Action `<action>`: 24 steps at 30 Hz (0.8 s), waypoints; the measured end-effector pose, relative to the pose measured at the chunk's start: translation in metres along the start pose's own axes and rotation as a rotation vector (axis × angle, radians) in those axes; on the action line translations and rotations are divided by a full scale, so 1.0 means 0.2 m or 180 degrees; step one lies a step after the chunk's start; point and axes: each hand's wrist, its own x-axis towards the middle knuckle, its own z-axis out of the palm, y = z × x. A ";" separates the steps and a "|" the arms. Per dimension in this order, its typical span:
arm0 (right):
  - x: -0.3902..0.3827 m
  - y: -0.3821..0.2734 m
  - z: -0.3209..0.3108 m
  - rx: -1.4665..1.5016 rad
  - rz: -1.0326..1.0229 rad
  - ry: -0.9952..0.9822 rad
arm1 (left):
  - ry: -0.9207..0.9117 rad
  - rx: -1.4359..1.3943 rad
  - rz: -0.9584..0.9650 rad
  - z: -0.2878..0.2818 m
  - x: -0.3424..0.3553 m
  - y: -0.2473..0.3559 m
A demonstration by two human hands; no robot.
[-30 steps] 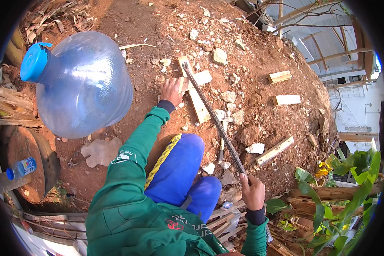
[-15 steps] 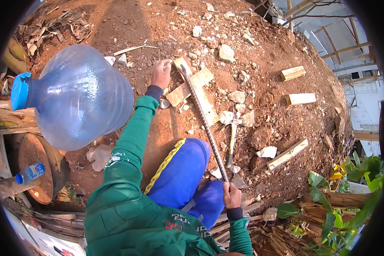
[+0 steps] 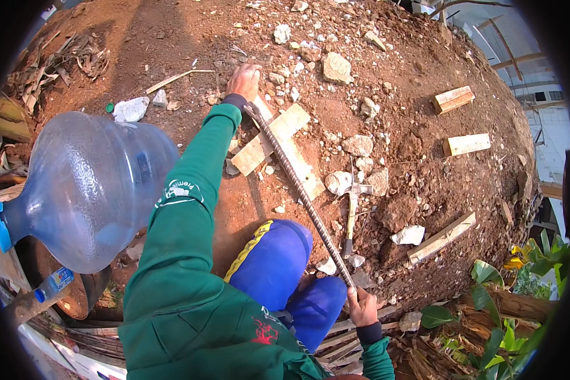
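1. With left hand (image 3: 244, 81), poised at upper end of long board (image 3: 299, 161); cannot tell whether grasping.
2. Seemingly aligning it and short board (image 3: 253, 154) on soil (image 3: 190, 38) beneath ribbed rod (image 3: 304, 201).
3. With right hand (image 3: 363, 308), clasping rod's lower end; probably needs steadying next.

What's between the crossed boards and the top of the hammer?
A pale stone lies between the crossed boards and the head of the hammer; the head view shows it.

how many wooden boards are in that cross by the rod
2: the lengthwise board, running alongside the rod, and the crosswise board, lying across the first. Any further board underneath would be hidden.
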 end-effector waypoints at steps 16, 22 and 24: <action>0.08 0.19 0.25 -0.0513 -0.0276 0.0614 | -0.0369 0.0369 0.0160 -0.08 0.04 0.00; 0.14 0.28 0.42 -0.0431 -0.0502 0.0645 | -0.0127 0.0310 0.0286 -0.07 0.04 0.01; 0.15 0.30 0.45 -0.0536 -0.0397 0.0809 | 0.0007 0.0407 0.0493 -0.06 0.05 0.01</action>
